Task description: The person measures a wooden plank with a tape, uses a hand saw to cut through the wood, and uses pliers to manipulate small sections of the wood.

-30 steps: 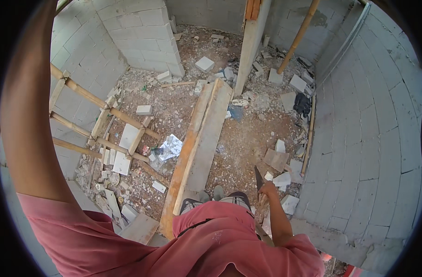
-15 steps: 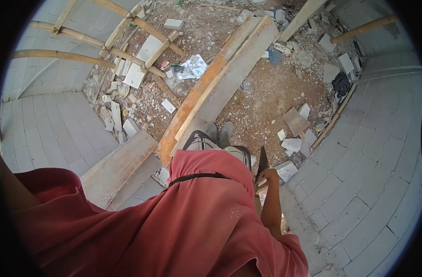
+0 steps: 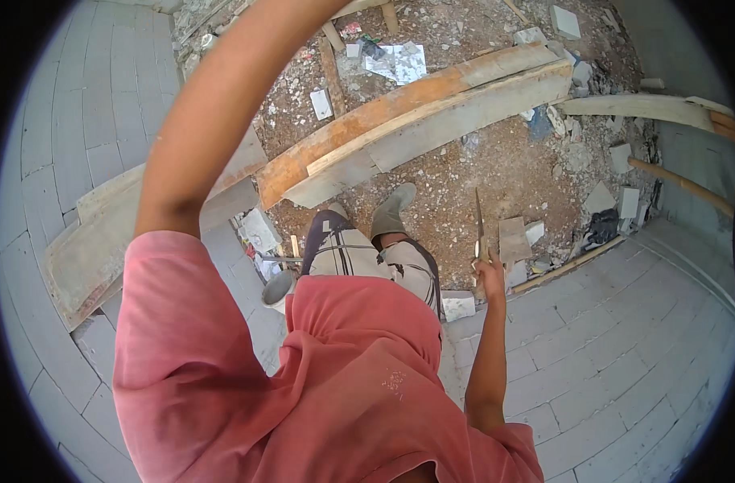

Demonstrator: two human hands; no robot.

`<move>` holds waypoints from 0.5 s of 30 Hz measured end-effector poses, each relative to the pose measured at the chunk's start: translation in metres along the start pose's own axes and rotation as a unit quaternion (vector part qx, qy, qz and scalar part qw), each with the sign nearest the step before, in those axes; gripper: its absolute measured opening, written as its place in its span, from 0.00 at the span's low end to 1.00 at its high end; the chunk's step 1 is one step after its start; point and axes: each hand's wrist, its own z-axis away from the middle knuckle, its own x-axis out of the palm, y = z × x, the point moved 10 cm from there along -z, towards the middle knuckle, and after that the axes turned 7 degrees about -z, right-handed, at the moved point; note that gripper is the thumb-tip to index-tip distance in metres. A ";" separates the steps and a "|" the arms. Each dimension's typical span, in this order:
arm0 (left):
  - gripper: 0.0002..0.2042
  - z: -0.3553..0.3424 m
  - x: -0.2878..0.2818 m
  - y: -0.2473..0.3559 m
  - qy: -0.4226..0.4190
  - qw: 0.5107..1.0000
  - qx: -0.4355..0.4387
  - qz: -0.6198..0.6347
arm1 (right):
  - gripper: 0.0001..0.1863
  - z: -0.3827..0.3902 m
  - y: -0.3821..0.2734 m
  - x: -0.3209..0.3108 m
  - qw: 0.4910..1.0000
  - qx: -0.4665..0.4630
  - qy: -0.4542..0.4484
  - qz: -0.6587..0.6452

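Note:
My right hand (image 3: 490, 274) is closed around the handle of what looks like a handsaw (image 3: 479, 217). Its thin dark blade points away from me, seen nearly edge-on, above the dirt floor to the right of my legs. My left arm (image 3: 214, 113) is raised and reaches out past the top edge, so the left hand is out of sight. Ahead of my rubber boots (image 3: 393, 213) lie long boards side by side, one stained orange (image 3: 367, 133) and one pale grey (image 3: 464, 117).
Broken white blocks (image 3: 566, 22) and rubble litter the dirt floor. Grey block walls (image 3: 617, 322) rise on both sides. More planks (image 3: 102, 249) lie at the left, near a grey bucket (image 3: 279, 288). A bamboo pole (image 3: 681, 185) leans at the right, by a black bag (image 3: 602, 227).
My left arm has swung up and forward across the view. The right hand has moved forward with the saw. My body and view have turned; one boot is now apart from the other.

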 end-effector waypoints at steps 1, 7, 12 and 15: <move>0.19 0.098 0.031 -0.052 -0.050 0.989 -0.135 0.037 | 0.29 0.012 -0.030 0.007 0.995 -0.077 0.007 -0.057; 0.25 0.783 0.034 -0.065 -0.557 0.577 -0.594 -0.059 | 0.35 -0.004 -0.096 0.124 0.970 -0.234 0.065 0.003; 0.28 0.910 0.074 -0.015 -0.625 0.497 -0.601 -0.037 | 0.26 -0.056 -0.060 0.166 0.965 -0.215 0.148 -0.019; 0.26 0.905 0.103 -0.050 -0.448 0.611 -0.649 -0.072 | 0.25 -0.085 -0.070 0.238 0.971 -0.230 0.066 0.009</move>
